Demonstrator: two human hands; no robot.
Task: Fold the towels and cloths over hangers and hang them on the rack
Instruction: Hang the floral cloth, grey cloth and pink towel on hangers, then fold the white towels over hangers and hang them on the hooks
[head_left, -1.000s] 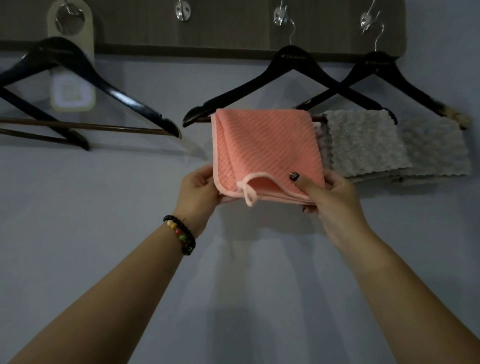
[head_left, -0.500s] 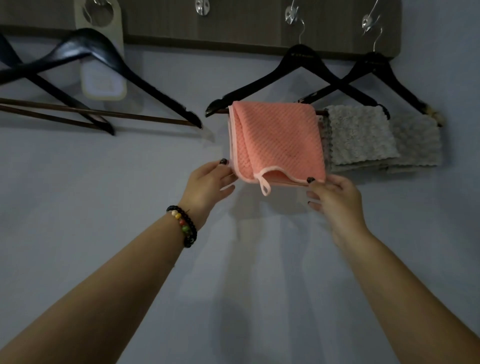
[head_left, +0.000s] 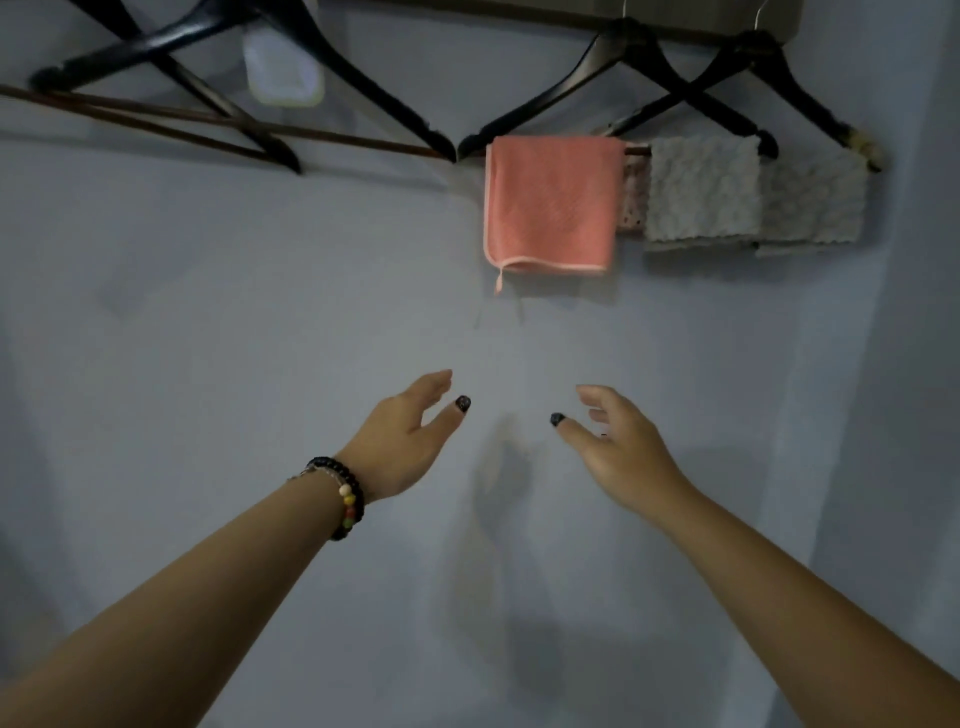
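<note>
Two bare hands hang in mid-air before a pale wall, both holding nothing. The left hand, a beaded bracelet at its wrist, has its fingers loosely extended and its thumb apart; the right hand mirrors it, fingers relaxed and spread. Neither touches any cloth — both are well below the rack.

Much of the scene is cut off or soft. The wooden rack shows only as a dark strip along the top edge, and its hooks are out of frame. The whole frame is dim and slightly blurred. At upper left, two empty black hangers cross each other, their tops cropped; a pale tag behind them is too blurred to read.

The pink towel is folded over the crossbar of a black hanger right of centre. It hangs straight down with its fold uppermost, its long axis vertical, its trimmed hem level at the bottom and a small loop dangling from the lower left corner. Just beside it, partly tucked behind its right edge, a patterned cloth can barely be made out. Further right, a grey cloth overlaps a second grey cloth that is draped on another hanger — which bar carries the first grey cloth cannot be told.
</note>
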